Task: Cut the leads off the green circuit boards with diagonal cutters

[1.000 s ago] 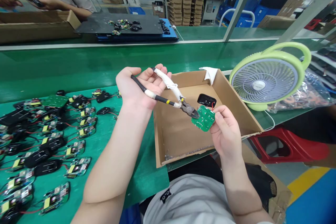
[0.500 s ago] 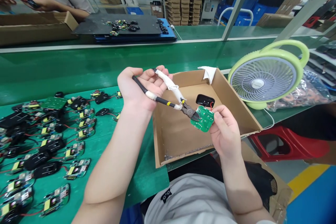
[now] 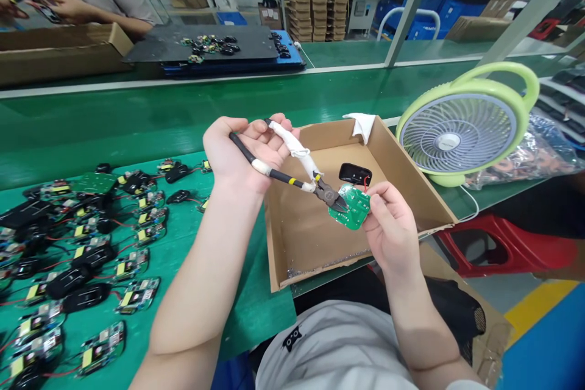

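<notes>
My left hand [image 3: 249, 149] holds a pair of cutting pliers [image 3: 297, 177], their black handles partly wrapped in white and spread apart across the palm and fingers. The plier tips rest at the face of a green circuit board [image 3: 351, 207]. Between thumb and fingers, my right hand [image 3: 390, 219] pinches that board by its right edge. Red wires lead from the board to a black plastic casing [image 3: 355, 173] just behind it. Board and casing are over a shallow cardboard box [image 3: 315, 237] with small metallic bits along its near edge.
Several circuit boards with black casings [image 3: 86, 295] lie on the green mat at left. A light-green fan [image 3: 461, 128] stands right of the box, beside a plastic bag of parts [image 3: 539, 152]. Across the bench, a co-worker's hands [image 3: 68, 7] hold something dark.
Both hands, the pliers and the board keep nearly the same pose. The view has shifted slightly, and the co-worker's hands have moved a little.
</notes>
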The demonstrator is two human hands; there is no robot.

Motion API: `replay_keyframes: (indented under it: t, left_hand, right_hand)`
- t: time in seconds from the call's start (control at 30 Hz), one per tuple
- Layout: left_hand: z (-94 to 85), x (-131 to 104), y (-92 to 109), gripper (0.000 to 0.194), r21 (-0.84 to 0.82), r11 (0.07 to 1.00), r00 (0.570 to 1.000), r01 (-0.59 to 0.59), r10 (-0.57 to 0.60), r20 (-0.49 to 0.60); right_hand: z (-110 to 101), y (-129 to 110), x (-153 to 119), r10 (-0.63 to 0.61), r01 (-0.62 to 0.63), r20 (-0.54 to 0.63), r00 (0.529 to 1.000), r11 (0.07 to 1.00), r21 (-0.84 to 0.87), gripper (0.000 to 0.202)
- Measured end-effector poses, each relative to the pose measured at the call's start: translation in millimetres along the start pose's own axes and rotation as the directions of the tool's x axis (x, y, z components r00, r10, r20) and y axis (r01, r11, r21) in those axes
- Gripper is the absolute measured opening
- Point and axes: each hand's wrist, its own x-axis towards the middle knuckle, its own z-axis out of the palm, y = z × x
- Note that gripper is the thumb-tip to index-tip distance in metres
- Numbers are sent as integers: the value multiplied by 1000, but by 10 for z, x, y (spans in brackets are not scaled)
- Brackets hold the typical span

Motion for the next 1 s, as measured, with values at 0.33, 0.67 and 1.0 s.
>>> replay_keyframes:
  t: [0.33,0.67,1.0]
  left_hand:
    - [-15,18,-1,23,18,999,999,-32,32,-3]
    - [50,-17,0,40,-23,996,995,-89,88,-40]
    - [28,-5,69,33,17,998,998,-65,65,27]
  right_hand:
    - [-19,15,-17,-1,1,10,1000,1000,9,20]
    - [-25,0,-10,14,-15,46,999,1000,17,20]
    - [-35,10,-34,21,-24,86,996,999,37,18]
